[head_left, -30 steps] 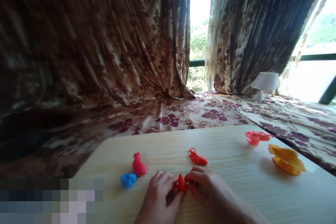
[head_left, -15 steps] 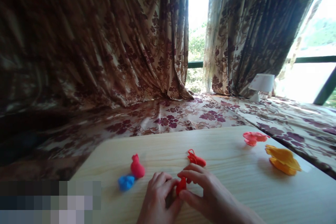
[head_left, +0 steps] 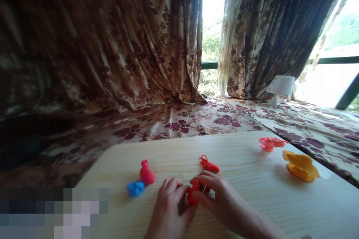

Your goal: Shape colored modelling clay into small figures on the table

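Note:
A small red piece, which looks like modelling clay (head_left: 193,195), is held between both hands low over the table. My left hand (head_left: 170,204) has its fingertips closed on the left side of it. From the right, my right hand (head_left: 220,196) pinches the same piece between thumb and fingers. Just beyond the right fingertips lies another red piece (head_left: 211,165) with a thin loop at its end. To the left of my hands a pink lump (head_left: 147,174) with a narrow top rests against a crumpled blue lump (head_left: 135,189).
The light wooden table (head_left: 168,153) has rounded far corners. On its right side lie a coral-pink piece (head_left: 270,143) and a yellow folded piece (head_left: 301,166). Beyond stand a white lamp (head_left: 281,85) on flowered cloth and patterned curtains (head_left: 157,44) by a window.
The view has tilted slightly, so the table sits a little higher. My right fingers have shifted a little around the red clay, which both hands still hold.

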`<state>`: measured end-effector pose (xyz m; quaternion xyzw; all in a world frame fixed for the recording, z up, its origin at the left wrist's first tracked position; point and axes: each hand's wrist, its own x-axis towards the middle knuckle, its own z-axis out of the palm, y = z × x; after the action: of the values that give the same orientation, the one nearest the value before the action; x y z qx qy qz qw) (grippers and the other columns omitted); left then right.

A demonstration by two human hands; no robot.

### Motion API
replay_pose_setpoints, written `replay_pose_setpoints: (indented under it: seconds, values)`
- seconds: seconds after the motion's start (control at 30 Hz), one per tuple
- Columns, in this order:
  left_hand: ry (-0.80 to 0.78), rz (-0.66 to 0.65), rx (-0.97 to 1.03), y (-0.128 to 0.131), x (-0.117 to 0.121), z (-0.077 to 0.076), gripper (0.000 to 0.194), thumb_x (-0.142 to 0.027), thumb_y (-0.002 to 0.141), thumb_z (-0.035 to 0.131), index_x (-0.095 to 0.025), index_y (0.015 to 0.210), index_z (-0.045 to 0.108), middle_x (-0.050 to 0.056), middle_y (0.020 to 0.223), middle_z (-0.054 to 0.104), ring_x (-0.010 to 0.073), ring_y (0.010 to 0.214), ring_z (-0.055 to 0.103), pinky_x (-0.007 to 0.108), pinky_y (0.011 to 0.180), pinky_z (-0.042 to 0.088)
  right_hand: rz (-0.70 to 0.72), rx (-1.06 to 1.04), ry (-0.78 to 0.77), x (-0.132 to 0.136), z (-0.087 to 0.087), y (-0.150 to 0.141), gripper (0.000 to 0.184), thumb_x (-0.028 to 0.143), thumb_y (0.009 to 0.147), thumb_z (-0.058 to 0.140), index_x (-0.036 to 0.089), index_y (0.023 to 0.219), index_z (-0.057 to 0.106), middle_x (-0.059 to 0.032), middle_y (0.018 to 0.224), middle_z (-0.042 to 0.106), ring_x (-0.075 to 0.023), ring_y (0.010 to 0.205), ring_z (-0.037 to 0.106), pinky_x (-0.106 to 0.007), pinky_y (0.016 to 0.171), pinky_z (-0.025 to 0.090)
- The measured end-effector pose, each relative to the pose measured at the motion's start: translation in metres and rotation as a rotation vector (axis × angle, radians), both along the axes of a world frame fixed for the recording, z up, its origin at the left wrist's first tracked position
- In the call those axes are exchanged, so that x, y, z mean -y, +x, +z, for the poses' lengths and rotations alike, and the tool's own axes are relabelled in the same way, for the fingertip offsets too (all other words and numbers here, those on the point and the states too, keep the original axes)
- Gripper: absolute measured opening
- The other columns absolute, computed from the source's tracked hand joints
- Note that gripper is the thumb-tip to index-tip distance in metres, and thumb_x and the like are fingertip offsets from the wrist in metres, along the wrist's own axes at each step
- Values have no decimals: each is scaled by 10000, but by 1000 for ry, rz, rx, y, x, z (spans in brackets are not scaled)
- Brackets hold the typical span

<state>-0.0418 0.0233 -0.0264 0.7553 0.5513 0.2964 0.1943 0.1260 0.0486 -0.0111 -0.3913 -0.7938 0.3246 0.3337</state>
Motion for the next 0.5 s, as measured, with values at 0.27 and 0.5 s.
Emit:
replay_pose_setpoints:
  seconds: [0.27, 0.5]
  values:
    - [2, -2, 24, 0, 3, 2, 146, -197, 745, 623, -222, 874, 686, 63, 915, 596, 233, 933, 532, 379, 834, 450, 36, 27, 68, 3, 8, 3, 144, 72, 779, 590, 195, 834, 642, -12, 863, 627, -138, 793, 586, -234, 728, 469]
    - [-34, -40, 96, -7, 1, 8, 205, -216, 754, 638, -234, 949, 699, 50, 943, 610, 218, 947, 529, 352, 853, 446, 33, 131, 128, 5, 13, 2, 109, 102, 822, 572, 190, 803, 635, -28, 849, 650, -155, 809, 588, -244, 748, 456]
